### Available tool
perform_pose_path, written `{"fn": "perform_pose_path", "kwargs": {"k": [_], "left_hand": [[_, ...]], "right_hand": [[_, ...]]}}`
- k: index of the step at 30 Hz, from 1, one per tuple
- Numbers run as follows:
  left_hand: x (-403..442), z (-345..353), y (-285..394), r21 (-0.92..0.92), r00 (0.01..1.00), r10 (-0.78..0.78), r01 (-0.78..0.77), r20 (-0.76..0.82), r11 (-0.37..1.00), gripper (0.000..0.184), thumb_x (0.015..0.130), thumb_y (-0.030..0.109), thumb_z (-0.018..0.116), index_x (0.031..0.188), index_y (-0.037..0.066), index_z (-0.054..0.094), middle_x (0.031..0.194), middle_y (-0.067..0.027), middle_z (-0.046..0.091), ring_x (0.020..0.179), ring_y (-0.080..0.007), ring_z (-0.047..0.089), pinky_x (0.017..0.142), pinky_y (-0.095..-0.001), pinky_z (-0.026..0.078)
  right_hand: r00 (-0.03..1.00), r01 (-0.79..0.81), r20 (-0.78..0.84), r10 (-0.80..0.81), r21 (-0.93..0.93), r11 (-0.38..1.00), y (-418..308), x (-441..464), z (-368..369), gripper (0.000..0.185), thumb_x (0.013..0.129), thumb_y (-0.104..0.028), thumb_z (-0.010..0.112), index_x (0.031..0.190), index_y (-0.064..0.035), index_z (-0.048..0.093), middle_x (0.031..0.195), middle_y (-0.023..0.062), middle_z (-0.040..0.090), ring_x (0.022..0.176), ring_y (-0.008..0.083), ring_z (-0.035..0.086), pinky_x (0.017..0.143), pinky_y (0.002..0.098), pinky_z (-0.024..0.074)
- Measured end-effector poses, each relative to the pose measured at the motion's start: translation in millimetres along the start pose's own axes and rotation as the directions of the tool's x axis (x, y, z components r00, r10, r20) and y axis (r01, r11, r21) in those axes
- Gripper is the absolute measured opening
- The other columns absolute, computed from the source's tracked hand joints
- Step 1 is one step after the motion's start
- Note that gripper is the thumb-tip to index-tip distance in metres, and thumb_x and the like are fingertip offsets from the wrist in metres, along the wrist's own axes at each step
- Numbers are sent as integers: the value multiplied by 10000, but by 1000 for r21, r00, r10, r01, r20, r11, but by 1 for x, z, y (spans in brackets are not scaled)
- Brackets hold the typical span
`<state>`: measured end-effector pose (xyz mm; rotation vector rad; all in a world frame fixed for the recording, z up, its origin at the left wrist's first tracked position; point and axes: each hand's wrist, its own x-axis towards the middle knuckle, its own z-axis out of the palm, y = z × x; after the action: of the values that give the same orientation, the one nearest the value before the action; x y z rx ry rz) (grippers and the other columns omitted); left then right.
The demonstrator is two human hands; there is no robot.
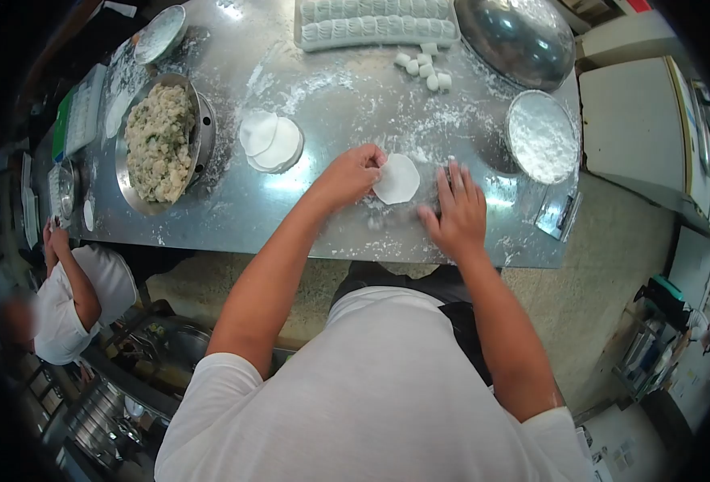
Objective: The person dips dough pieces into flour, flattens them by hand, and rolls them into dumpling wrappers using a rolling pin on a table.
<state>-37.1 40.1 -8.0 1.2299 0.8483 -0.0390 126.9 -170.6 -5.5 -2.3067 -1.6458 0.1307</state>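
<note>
Between my hands is a round, thin white dumpling wrapper (397, 180) at the table's front. My left hand (353, 175) pinches its left edge between thumb and fingers. To the right of the wrapper, my right hand (461, 210) is laid palm down with fingers stretched forward and thumb apart. Whether anything lies beneath that palm is hidden. Farther left sits a small stack of finished wrappers (278, 149), the top ones overlapping. Several small dough pieces (425, 68) are gathered at the back, beyond the wrapper.
A metal bowl of filling (160, 145) stands left, and a bowl of white flour (541, 136) right. At the back are a tray of dumplings (375, 34) and a large metal dome (523, 36). Flour dusts the steel table (234, 221). Another person (90, 281) works at far left.
</note>
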Motion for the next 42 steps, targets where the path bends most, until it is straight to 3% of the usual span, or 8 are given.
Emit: {"fn": "perform_pose_path", "kwargs": {"k": [8,12,14,24,28,30,35,42], "left_hand": [[5,20,37,746,864,504,-331,-7,578,194,924,140,686,1036,-17,670,1009,-198,727,892,-375,685,819,-399,542],[-9,15,26,601,939,326,-198,-110,774,201,930,118,675,1093,3,655,1007,-190,729,897,-335,698,801,-392,543],[-3,7,-15,0,998,-57,57,-29,998,254,924,98,677,1164,30,629,1029,-182,731,894,-293,708,787,-379,545],[-2,30,22,742,837,537,-292,-107,603,249,868,116,722,1102,31,707,1029,-223,716,959,-411,687,838,-454,543],[-25,18,22,692,879,474,-308,-57,653,239,893,131,722,1104,20,702,974,-180,740,902,-336,718,819,-412,550],[-38,5,20,270,946,324,-306,-26,913,226,929,143,721,1116,18,699,954,-95,744,871,-220,718,798,-374,556],[-73,-70,30,-348,898,219,-359,-383,866,195,948,109,727,1124,34,690,967,-21,702,850,-128,665,733,-291,538],[-55,-162,-15,158,653,231,-171,-722,973,162,943,91,716,1085,13,708,939,-17,701,813,-110,631,717,-274,516]], "right_hand": [[990,-90,-120,79,-96,991,-5,95,12,721,942,-528,586,1512,-95,504,1618,199,390,1489,382,370,1229,547,226],[1000,-1,11,1,-28,1000,-2,-13,3,686,939,-499,603,1488,-94,536,1598,197,423,1480,391,380,1213,541,252],[1000,3,-5,-3,-38,999,-3,-37,3,677,926,-498,623,1469,-99,561,1582,199,443,1473,392,390,1191,544,286],[994,-67,-96,56,-114,991,-10,79,12,704,932,-520,607,1515,-137,508,1596,187,426,1468,375,398,1205,548,270],[997,30,-66,-32,-37,999,-4,-3,9,607,928,-476,624,1426,-130,609,1534,137,522,1431,378,450,1200,536,280],[997,55,-50,-57,-39,998,0,-9,2,595,931,-461,626,1425,-131,610,1536,136,520,1432,379,448,1198,536,283],[997,57,-45,-59,-52,997,2,-6,3,543,946,-422,625,1403,-131,629,1535,126,522,1433,382,444,1194,531,292],[997,44,-58,-47,-53,998,1,-5,3,526,951,-422,620,1390,-132,640,1531,113,530,1436,368,442,1192,530,295]]}}
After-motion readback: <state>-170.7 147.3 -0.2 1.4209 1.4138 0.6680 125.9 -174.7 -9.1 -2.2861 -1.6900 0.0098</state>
